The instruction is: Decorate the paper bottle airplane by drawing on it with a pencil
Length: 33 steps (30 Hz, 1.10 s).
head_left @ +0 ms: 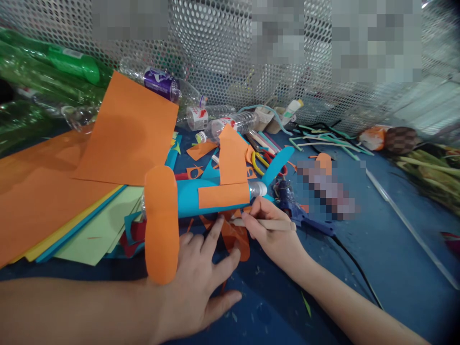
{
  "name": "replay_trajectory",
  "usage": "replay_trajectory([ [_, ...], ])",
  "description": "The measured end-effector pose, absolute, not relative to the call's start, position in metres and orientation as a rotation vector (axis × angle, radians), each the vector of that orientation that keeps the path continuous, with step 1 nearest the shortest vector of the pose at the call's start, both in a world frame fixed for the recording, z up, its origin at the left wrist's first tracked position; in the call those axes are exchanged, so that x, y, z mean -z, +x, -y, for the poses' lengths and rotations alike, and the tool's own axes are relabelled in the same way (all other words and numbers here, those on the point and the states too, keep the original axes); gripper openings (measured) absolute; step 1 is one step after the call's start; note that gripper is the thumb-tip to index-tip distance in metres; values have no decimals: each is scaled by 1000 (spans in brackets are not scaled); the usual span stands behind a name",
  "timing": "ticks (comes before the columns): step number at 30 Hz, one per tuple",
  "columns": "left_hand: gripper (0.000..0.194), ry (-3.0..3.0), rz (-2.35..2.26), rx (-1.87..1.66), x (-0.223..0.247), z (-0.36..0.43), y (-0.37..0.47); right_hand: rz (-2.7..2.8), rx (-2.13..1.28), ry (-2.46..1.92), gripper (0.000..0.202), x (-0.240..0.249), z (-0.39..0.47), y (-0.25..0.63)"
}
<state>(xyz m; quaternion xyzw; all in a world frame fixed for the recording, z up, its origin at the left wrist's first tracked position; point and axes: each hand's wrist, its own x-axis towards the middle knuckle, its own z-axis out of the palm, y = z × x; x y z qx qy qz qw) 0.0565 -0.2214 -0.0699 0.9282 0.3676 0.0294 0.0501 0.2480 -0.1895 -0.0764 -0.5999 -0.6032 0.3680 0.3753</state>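
My right hand [271,230] is closed on a beige marker pen [275,224], its tip at an orange paper cutout [237,237] on the blue table. My left hand [201,268] lies with fingers spread, its fingertips on or beside that cutout. Just beyond both hands rests a plastic bottle wrapped in blue paper [189,194], with orange paper pieces [233,160] on its side and top. A long rounded orange strip [161,225] stands at its left end, partly in front of my left hand. Blue paper blades [278,165] are by the white cap on the right.
Coloured paper sheets [97,239] lie at left under an orange sheet [125,129]. Plastic bottles [230,123] line the perforated metal wall. Scissors [258,163], paper scraps and a blue glue gun [305,215] with a black cord are at right.
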Motion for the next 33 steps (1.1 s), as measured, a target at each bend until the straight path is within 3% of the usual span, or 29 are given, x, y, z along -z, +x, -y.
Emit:
replay_trajectory([
  [33, 47, 2810, -1132, -102, 71, 222, 57, 1539, -959, -1543, 25, 74, 189, 248],
])
